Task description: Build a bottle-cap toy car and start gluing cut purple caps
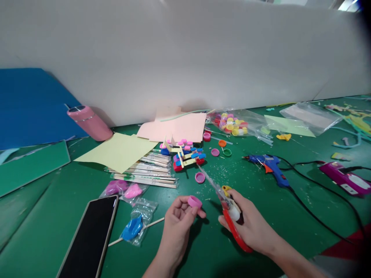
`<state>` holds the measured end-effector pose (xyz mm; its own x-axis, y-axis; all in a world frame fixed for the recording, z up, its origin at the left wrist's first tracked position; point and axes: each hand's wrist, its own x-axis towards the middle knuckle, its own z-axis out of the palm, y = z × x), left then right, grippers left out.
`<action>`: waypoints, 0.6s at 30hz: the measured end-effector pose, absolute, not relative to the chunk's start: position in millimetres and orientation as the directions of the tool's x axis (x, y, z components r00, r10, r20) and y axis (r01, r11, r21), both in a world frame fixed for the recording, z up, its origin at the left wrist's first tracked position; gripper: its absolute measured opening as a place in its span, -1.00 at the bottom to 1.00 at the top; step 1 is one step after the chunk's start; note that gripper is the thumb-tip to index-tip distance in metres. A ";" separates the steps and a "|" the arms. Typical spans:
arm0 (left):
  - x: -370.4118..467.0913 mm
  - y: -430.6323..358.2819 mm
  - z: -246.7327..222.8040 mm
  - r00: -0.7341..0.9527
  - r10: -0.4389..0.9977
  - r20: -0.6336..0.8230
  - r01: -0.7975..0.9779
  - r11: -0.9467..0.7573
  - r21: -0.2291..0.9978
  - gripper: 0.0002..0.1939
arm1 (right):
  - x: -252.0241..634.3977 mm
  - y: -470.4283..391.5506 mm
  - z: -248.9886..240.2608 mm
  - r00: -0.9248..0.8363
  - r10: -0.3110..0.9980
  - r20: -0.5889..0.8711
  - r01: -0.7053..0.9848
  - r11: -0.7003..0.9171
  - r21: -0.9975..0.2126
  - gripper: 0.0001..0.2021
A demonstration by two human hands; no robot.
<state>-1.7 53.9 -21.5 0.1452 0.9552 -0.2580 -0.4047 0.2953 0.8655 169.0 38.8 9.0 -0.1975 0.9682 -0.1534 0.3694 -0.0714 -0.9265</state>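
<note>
Between the thumb and fingers of my left hand point(179, 216) is a pink bottle cap point(194, 201). My right hand point(253, 222) grips red-handled scissors point(234, 231), whose blades point away and to the left. A small yellow piece point(226, 190) and a white piece show by those fingers; what they are is unclear. Just beyond the blade tips stands a small stick model point(185, 156) with red, blue and pink parts. A purple cap ring point(199, 177) lies near the blades, and an orange cap point(222, 143) and a green ring point(227, 153) sit farther back.
A blue glue gun point(268, 164) and its cord lie right, near a purple device point(344, 177). On the left are a phone point(88, 237), packed sticks point(145, 170), blue clay point(132, 228) and a pink tumbler point(90, 123). A bag of caps point(232, 123) rests by the white partition point(185, 58).
</note>
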 end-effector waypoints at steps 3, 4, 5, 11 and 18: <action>-2.8 54.5 -19.9 0.178 0.943 -0.283 -0.476 0.334 0.814 -0.92 | 180.1 32.8 10.2 -0.229 0.953 -0.199 0.581 -0.030 -0.814 -0.75; -3.0 54.5 -19.4 0.182 0.940 -0.289 -0.492 0.342 0.801 -0.93 | 182.7 30.7 10.6 -0.228 0.949 -0.219 0.638 -0.025 -0.770 -0.72; -3.1 54.5 -18.9 0.184 0.938 -0.294 -0.504 0.347 0.791 -0.93 | 184.8 28.8 11.0 -0.224 0.945 -0.237 0.684 -0.021 -0.730 -0.69; -4.8 52.5 -18.5 0.190 0.938 -0.290 -0.518 0.347 0.782 -0.92 | 191.5 21.1 12.7 -0.205 0.939 -0.275 0.815 0.008 -0.579 -0.65; -2.9 52.2 -20.7 0.140 0.957 -0.254 -0.469 0.290 0.834 -0.84 | 191.3 20.7 11.6 -0.201 0.942 -0.270 0.840 0.024 -0.543 -0.64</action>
<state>-2.9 52.2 -20.7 0.1400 0.9569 -0.2545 -0.4685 0.2904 0.8343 191.3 20.7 11.6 -0.2010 0.9416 -0.2701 0.8396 0.0236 -0.5426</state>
